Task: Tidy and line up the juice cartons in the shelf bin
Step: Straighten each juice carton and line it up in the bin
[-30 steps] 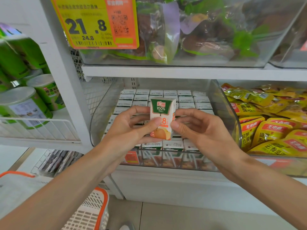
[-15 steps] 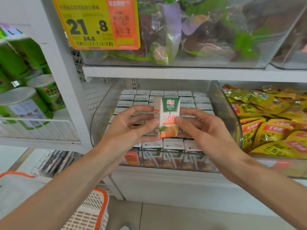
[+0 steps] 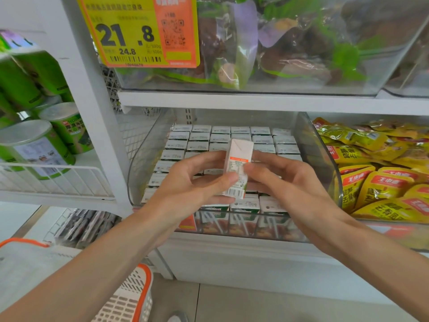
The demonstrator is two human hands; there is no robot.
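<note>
A small juice carton is held upright above the clear shelf bin, its white side panel with print and a barcode facing me. My left hand grips its lower left side with the thumb across the front. My right hand pinches its right edge with thumb and fingers. Beneath, several rows of juice cartons stand packed in the bin, white tops up. The front row shows through the bin's clear front wall.
Yellow snack packets fill the bin to the right. Green tins stand on a wire shelf at left. Above is a bin of bagged goods with a yellow price tag. A white and orange basket sits below left.
The carton has turned in my hands: its orange and green front faced me before, and now its white side panel with the barcode does. Both hands stayed in place over the bin.
</note>
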